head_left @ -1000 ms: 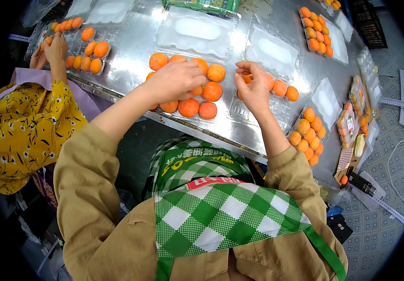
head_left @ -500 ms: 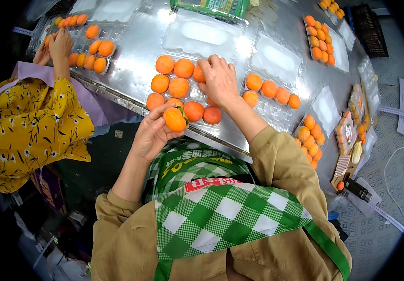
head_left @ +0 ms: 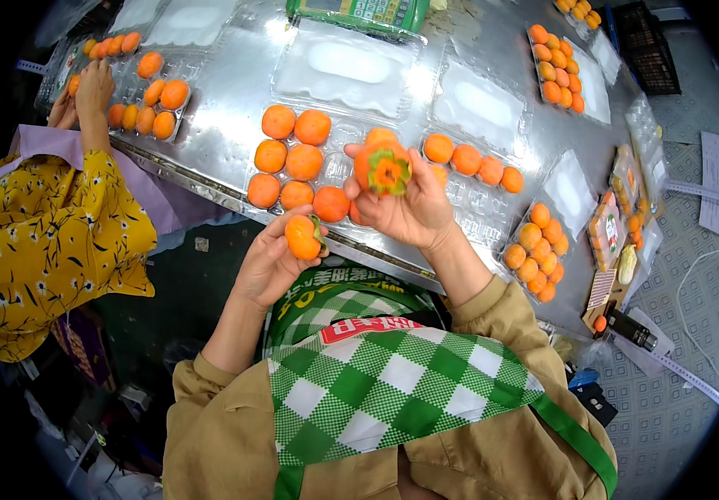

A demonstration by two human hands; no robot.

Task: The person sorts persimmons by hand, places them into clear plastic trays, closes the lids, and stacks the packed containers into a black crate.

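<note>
My left hand is closed on an orange persimmon, its green leafy cap turned to the right, just off the table's near edge. Raised over the clear plastic tray, my right hand grips another persimmon with the calyx facing up. A further orange persimmon shows directly behind that one; whether my fingers hold it too, I cannot tell. Several persimmons sit in the tray's left and near cups. My right hand hides part of the tray's right side.
To the right lies a partly filled tray, with a full one nearer. Lidded empty trays and a green scale stand farther back. At the left, a co-worker's hand works over persimmons. A black cylinder lies at the right edge.
My right hand has lifted from the tray and turned palm up, bringing up a persimmon. The left hand keeps its persimmon, slightly lower. The whole view has shifted a little.
</note>
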